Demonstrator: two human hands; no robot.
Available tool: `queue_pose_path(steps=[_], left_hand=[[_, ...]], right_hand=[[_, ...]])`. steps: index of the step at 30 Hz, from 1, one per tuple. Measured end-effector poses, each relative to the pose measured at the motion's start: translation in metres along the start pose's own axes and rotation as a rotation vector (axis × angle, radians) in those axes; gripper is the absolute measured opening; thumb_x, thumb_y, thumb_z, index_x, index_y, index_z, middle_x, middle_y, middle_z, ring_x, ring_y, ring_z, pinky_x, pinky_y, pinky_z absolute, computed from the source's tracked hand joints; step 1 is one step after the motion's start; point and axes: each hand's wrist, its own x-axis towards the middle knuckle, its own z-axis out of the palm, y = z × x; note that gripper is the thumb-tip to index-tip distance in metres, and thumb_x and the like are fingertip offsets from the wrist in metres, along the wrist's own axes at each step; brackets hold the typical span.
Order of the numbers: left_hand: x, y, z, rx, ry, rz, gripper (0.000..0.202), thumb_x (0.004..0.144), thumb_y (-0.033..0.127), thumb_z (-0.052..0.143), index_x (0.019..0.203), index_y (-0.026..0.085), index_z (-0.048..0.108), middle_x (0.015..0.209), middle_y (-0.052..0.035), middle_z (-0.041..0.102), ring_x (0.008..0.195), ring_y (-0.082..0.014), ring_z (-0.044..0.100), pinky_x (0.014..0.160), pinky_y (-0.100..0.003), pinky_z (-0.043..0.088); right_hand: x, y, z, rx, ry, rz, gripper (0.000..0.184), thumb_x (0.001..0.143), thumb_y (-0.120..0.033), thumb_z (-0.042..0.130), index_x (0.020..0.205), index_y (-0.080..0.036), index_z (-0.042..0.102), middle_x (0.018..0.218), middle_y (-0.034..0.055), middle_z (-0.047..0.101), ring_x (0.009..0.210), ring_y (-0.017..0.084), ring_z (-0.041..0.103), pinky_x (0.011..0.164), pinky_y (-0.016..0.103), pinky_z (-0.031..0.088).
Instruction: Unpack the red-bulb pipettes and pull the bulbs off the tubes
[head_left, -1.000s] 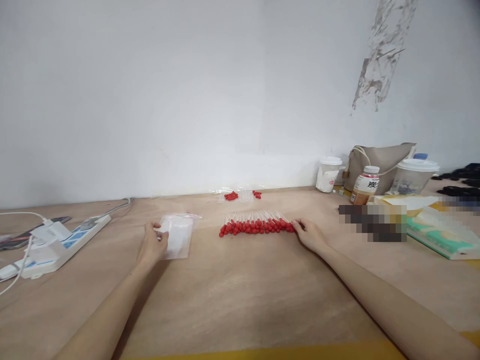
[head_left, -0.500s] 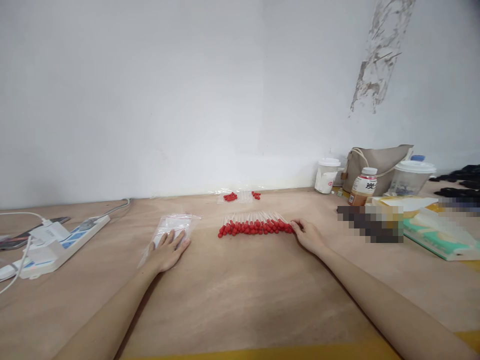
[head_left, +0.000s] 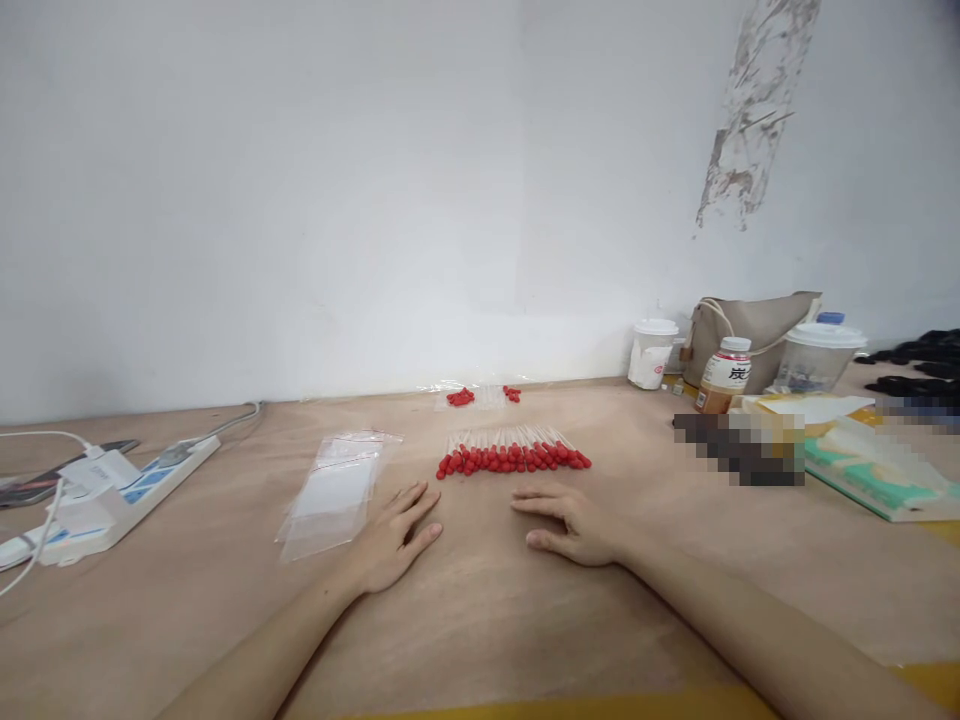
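A row of several clear pipettes with red bulbs (head_left: 514,455) lies across the middle of the wooden table (head_left: 487,610). Left of it sits a small stack of clear zip bags (head_left: 334,492). My left hand (head_left: 394,540) rests flat on the table just right of the bags, fingers spread, holding nothing. My right hand (head_left: 574,525) lies flat just in front of the pipette row, fingers stretched towards the left, also holding nothing. Neither hand touches the pipettes or the bags.
A bag with loose red bulbs (head_left: 480,395) lies near the wall. A power strip (head_left: 112,495) with cables sits at the left. At the right stand a cup (head_left: 651,352), a bottle (head_left: 724,375), a beige bag (head_left: 757,335), a lidded tub (head_left: 821,355) and a green packet (head_left: 877,470).
My left hand has left the zip bags and moved right to lie flat on the table. My right hand has drawn back from the row's right end to the table in front of it.
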Motion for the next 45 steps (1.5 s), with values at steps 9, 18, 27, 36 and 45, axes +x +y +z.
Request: queue_pose_path(steps=[9, 18, 27, 36, 45], left_hand=[[0.006, -0.001, 0.002, -0.105, 0.03, -0.036, 0.047, 0.083, 0.048, 0.038, 0.121, 0.022, 0.045, 0.133, -0.0064, 0.04, 0.122, -0.0228, 0.036, 0.1, -0.039, 0.03], [0.068, 0.019, -0.009, 0.219, 0.404, 0.076, 0.025, 0.08, 0.04, 0.046, 0.089, 0.019, 0.054, 0.093, -0.0076, 0.056, 0.092, -0.0236, 0.051, 0.081, -0.036, 0.038], [0.084, 0.012, 0.001, 0.466, 0.428, 0.26, 0.023, 0.085, 0.033, 0.04, 0.081, 0.016, 0.056, 0.089, -0.009, 0.057, 0.087, -0.023, 0.05, 0.078, -0.036, 0.036], [0.062, -0.001, -0.007, 0.238, 0.559, 0.112, 0.021, 0.086, 0.03, 0.039, 0.08, 0.017, 0.054, 0.08, -0.0051, 0.057, 0.079, -0.0196, 0.051, 0.073, -0.032, 0.038], [0.023, 0.014, 0.0, -0.333, 0.342, 0.118, 0.017, 0.084, 0.031, 0.044, 0.089, 0.02, 0.056, 0.093, -0.0029, 0.059, 0.09, -0.0172, 0.053, 0.079, -0.03, 0.042]], right_hand=[[0.003, -0.004, 0.002, -0.113, -0.118, -0.011, 0.048, 0.083, -0.048, 0.038, 0.126, -0.027, 0.041, 0.132, 0.0054, 0.04, 0.12, 0.022, 0.036, 0.1, 0.042, 0.026], [0.0, -0.005, 0.006, -0.089, -0.05, 0.041, 0.047, 0.082, -0.048, 0.041, 0.123, -0.025, 0.046, 0.128, 0.0063, 0.045, 0.116, 0.022, 0.04, 0.097, 0.041, 0.03], [0.001, -0.002, 0.008, -0.073, -0.026, 0.033, 0.047, 0.081, -0.047, 0.044, 0.121, -0.024, 0.049, 0.126, 0.007, 0.046, 0.115, 0.022, 0.041, 0.097, 0.04, 0.03], [0.0, 0.001, 0.01, -0.094, -0.012, 0.018, 0.046, 0.081, -0.046, 0.045, 0.12, -0.023, 0.049, 0.126, 0.0074, 0.047, 0.115, 0.022, 0.042, 0.097, 0.04, 0.031], [0.002, 0.002, 0.014, -0.215, 0.434, 0.07, 0.052, 0.074, -0.033, 0.055, 0.121, -0.018, 0.041, 0.117, 0.0118, 0.048, 0.108, 0.022, 0.044, 0.091, 0.039, 0.039]])
